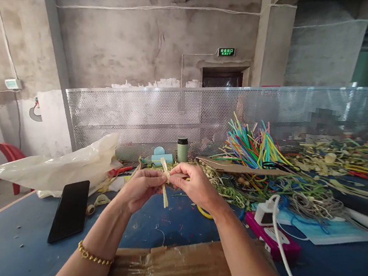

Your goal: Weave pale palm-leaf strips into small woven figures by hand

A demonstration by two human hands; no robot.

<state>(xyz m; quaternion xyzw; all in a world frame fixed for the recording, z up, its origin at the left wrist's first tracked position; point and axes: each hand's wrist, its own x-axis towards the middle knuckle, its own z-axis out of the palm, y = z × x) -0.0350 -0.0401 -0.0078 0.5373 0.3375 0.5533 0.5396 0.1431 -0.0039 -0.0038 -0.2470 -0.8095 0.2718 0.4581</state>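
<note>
A pale yellow strip of flat, husk-like material (165, 197) is pinched between my two hands above the blue table, one tail pointing up and the other hanging down. My left hand (142, 189) grips its middle between thumb and curled fingers. From the right, my right hand (193, 185) meets it with thumb and forefinger closed on the strip at the same spot. Fingertips hide the part where the two hands meet, so I cannot tell whether it is knotted or folded there.
Brown cardboard (172, 273) lies under my forearms. A black phone (69, 211) and a plastic bag (64, 162) are at left. Behind my hands stands a green bottle (182, 150). Colourful stems (255, 143), a magenta power strip (272, 237) and its white cable (285, 257) occupy the right.
</note>
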